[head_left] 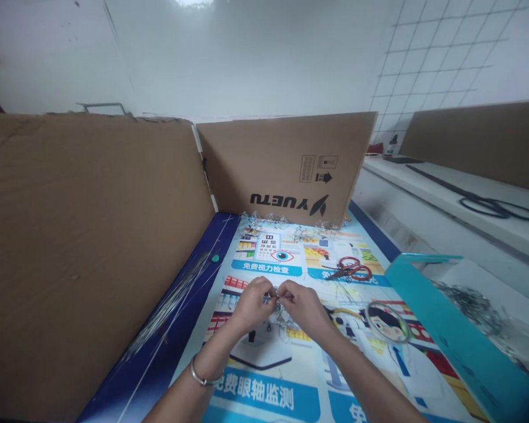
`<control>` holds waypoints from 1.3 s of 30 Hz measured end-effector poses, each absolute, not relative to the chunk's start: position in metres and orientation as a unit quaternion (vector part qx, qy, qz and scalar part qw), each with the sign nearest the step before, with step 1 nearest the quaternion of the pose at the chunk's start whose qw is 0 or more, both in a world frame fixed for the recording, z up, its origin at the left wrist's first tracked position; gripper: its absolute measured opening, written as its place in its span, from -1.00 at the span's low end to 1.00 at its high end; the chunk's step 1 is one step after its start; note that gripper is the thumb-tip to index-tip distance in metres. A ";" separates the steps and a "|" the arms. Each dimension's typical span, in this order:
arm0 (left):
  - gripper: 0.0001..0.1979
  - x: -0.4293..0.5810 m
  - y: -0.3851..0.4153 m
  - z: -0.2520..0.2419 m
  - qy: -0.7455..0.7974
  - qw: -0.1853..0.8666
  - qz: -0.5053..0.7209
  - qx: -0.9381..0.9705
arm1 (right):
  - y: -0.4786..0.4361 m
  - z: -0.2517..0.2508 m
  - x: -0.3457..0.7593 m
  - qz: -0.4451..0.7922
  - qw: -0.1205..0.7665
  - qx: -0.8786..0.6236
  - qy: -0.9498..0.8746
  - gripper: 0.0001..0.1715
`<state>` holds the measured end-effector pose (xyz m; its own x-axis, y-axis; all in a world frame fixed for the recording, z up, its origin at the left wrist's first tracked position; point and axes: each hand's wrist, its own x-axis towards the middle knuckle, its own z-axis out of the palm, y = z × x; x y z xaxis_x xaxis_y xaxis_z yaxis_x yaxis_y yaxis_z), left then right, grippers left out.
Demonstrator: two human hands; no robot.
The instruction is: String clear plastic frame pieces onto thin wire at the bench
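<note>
Both of my hands meet over a printed poster (264, 399) that covers the table. My left hand (252, 302) is closed in a pinch on a small metal piece with a blue tip (271, 299). My right hand (303, 305) is pinched on the same small wire piece from the other side. A silver bangle (201, 377) circles my left wrist. More thin wire bits (278, 322) lie just under my fingers. What the small piece is exactly I cannot make out.
Red-handled scissors (349, 269) lie beyond my hands. A bundle of long thin wires (170, 305) rests at the left. Cardboard walls (88, 247) stand left and behind (286, 164). A teal tray (449, 335) with metal parts sits right, beside a clear tape ring (388, 321).
</note>
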<state>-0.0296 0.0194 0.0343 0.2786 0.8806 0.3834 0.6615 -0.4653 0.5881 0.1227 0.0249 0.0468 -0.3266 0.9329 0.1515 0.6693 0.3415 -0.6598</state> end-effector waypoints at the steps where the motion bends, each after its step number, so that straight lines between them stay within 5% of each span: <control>1: -0.85 -0.030 0.019 0.035 0.491 0.166 0.343 0.783 | 0.025 0.047 0.123 0.251 0.266 -0.515 -0.775 -0.84; 15: -0.86 -0.052 0.029 0.035 0.588 0.174 0.396 0.683 | 0.039 0.038 0.139 0.361 0.383 -0.501 -0.687 -0.88; 23: -0.88 -0.037 0.018 0.041 0.480 0.222 0.362 0.768 | 0.046 0.034 0.145 0.384 0.399 -0.488 -0.675 -0.92; 39: -0.86 -0.025 0.021 0.035 0.527 0.105 0.277 0.796 | 0.046 0.039 0.160 0.316 0.301 -0.483 -0.759 -0.79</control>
<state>-0.0254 0.0214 0.0348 0.2907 0.8978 0.3307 0.7816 -0.4222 0.4591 0.1596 0.0464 0.0390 -0.3516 0.9238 0.1517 0.5438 0.3334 -0.7701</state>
